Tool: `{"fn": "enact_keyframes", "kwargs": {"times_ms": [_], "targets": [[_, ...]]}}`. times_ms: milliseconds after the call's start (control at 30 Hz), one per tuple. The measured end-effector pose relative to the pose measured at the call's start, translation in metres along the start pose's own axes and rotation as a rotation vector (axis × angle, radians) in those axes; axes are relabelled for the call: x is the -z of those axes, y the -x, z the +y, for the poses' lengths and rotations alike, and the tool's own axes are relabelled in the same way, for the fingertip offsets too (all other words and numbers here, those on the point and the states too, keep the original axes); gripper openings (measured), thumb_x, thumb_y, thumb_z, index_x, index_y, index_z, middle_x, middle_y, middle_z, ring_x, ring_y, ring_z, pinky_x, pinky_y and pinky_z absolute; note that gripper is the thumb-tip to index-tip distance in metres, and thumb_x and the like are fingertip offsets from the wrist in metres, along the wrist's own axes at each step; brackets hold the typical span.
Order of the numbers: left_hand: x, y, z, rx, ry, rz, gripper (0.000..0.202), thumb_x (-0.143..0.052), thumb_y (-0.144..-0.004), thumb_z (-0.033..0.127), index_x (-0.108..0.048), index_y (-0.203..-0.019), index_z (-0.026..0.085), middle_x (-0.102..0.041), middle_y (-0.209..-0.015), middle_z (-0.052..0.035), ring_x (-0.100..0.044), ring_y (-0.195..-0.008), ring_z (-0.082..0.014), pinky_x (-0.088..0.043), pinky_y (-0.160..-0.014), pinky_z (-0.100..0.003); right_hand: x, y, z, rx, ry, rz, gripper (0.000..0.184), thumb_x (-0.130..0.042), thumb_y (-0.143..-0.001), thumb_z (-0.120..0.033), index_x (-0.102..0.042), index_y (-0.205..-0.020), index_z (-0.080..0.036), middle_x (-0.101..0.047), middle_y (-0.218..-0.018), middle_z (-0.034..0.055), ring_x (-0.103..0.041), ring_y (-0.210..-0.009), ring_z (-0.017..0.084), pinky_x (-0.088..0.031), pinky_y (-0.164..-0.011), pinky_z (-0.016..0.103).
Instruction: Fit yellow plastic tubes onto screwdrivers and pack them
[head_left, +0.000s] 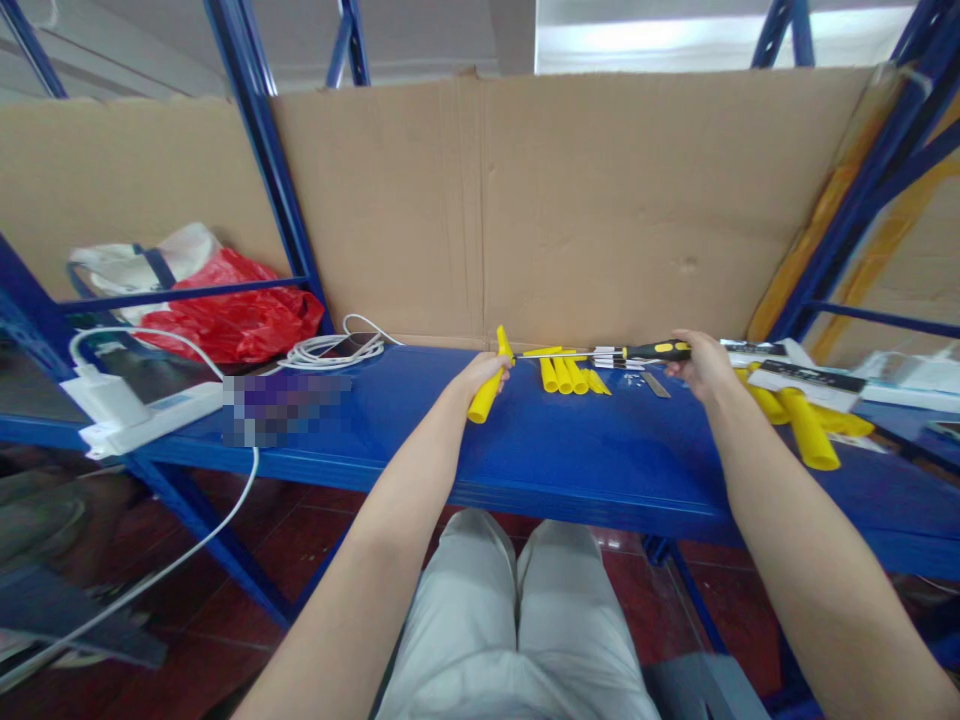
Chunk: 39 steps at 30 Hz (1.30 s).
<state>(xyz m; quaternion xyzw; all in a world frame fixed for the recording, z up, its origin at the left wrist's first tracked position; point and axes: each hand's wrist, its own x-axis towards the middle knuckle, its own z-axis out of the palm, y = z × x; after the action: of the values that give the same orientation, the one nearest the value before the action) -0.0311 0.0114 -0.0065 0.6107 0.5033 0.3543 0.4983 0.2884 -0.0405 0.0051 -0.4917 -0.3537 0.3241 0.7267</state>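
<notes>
My left hand [486, 372] is wrapped round a yellow plastic tube [487, 397] with a narrow pointed top, held tilted over the blue shelf. In my right hand [703, 365] is a screwdriver [657, 351] with a black and yellow handle, gripped near the handle's end. Its long metal shaft points left and reaches the tube by my left fingers; whether the tip is inside cannot be told. Several more yellow tubes [564, 376] lie side by side between my hands, below the shaft. A small flat metal strip [656, 384] and tiny bits rest near my right hand.
More yellow tubes [808, 430] with black and white labels [806, 384] lie at the right. A white power strip [161, 418], a coiled white cable [334, 350] and a red plastic bag [232, 310] are at the left. Cardboard [600, 210] stands behind the blue shelf [570, 460].
</notes>
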Motion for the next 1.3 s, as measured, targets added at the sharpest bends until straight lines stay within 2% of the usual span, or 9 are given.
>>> {"fn": "enact_keyframes", "kwargs": {"times_ms": [100,200,300,400,533,700,867,1067,1300], "targets": [[0.000,-0.001,0.000,-0.002,0.001,0.001,0.017,-0.045,-0.085,0.009,-0.045,-0.072,0.020,-0.043,-0.045,0.0077,-0.039,-0.031,-0.0074,-0.031,-0.038,-0.021,-0.002,0.005,-0.004,-0.022,0.019,0.050,0.006,-0.052,-0.079,-0.014,-0.055,-0.081,-0.019,-0.051,-0.056,-0.0014,-0.044,-0.040,0.012,-0.035,-0.033,0.023],[0.000,-0.001,0.000,0.004,0.004,0.006,0.017,-0.044,-0.085,0.009,-0.045,-0.072,0.020,-0.043,-0.044,0.0077,-0.039,-0.031,-0.0074,-0.031,-0.038,-0.021,-0.003,0.010,-0.009,-0.065,0.019,0.010,0.006,-0.051,-0.082,-0.017,-0.057,-0.083,-0.018,-0.055,-0.059,0.0001,-0.047,-0.040,0.012,-0.038,-0.035,0.023],[-0.001,0.000,0.000,0.007,0.006,0.014,0.016,-0.045,-0.085,0.009,-0.045,-0.072,0.020,-0.043,-0.044,0.0077,-0.039,-0.032,-0.0072,-0.031,-0.038,-0.020,-0.003,0.011,-0.009,-0.104,0.041,-0.005,0.009,-0.051,-0.086,-0.025,-0.055,-0.079,-0.019,-0.051,-0.054,-0.0009,-0.040,-0.035,0.011,-0.032,-0.031,0.023],[0.000,0.000,0.000,-0.001,0.006,0.014,0.016,-0.045,-0.085,0.009,-0.045,-0.073,0.020,-0.043,-0.044,0.0080,-0.038,-0.031,-0.0069,-0.031,-0.038,-0.020,-0.004,0.009,-0.006,-0.086,0.057,0.016,0.007,-0.053,-0.084,-0.023,-0.053,-0.078,-0.020,-0.045,-0.050,-0.0035,-0.031,-0.032,0.009,-0.024,-0.029,0.022],[0.001,-0.002,-0.002,-0.013,0.006,0.009,0.015,-0.045,-0.084,0.009,-0.045,-0.073,0.019,-0.043,-0.044,0.0078,-0.039,-0.032,-0.0070,-0.031,-0.037,-0.020,-0.005,0.007,-0.004,-0.038,0.055,0.042,0.006,-0.056,-0.075,-0.014,-0.055,-0.078,-0.019,-0.049,-0.053,-0.0018,-0.039,-0.039,0.011,-0.032,-0.033,0.022],[0.000,-0.001,0.000,0.002,0.001,0.017,0.015,-0.045,-0.084,0.009,-0.046,-0.073,0.019,-0.043,-0.044,0.0075,-0.039,-0.032,-0.0076,-0.031,-0.038,-0.020,-0.001,0.006,-0.006,-0.052,-0.015,-0.018,0.013,-0.053,-0.072,-0.014,-0.058,-0.083,-0.019,-0.060,-0.071,0.0036,-0.051,-0.054,0.014,-0.040,-0.040,0.023],[0.000,0.000,0.000,0.002,0.008,0.018,0.014,-0.045,-0.083,0.009,-0.046,-0.073,0.019,-0.043,-0.045,0.0072,-0.040,-0.033,-0.0081,-0.032,-0.039,-0.021,-0.002,0.003,-0.006,-0.089,0.006,0.022,0.006,-0.054,-0.081,-0.023,-0.055,-0.078,-0.018,-0.058,-0.070,0.0034,-0.050,-0.054,0.014,-0.039,-0.040,0.022],[0.000,-0.001,-0.001,-0.008,0.010,0.017,0.013,-0.047,-0.082,0.010,-0.047,-0.073,0.019,-0.044,-0.045,0.0071,-0.040,-0.032,-0.0078,-0.033,-0.039,-0.020,-0.004,-0.003,0.000,-0.059,0.042,0.102,0.011,-0.061,-0.076,-0.013,-0.052,-0.075,-0.019,-0.054,-0.065,-0.0004,-0.050,-0.054,0.012,-0.039,-0.039,0.020],[-0.001,-0.001,0.000,-0.021,0.012,-0.029,0.012,-0.047,-0.081,0.011,-0.047,-0.072,0.019,-0.045,-0.045,0.0069,-0.039,-0.031,-0.0075,-0.031,-0.037,-0.020,0.000,-0.011,0.002,-0.115,-0.142,0.098,0.017,-0.064,-0.078,-0.014,-0.049,-0.074,-0.019,-0.051,-0.063,-0.0028,-0.046,-0.051,0.008,-0.044,-0.041,0.016]]}}
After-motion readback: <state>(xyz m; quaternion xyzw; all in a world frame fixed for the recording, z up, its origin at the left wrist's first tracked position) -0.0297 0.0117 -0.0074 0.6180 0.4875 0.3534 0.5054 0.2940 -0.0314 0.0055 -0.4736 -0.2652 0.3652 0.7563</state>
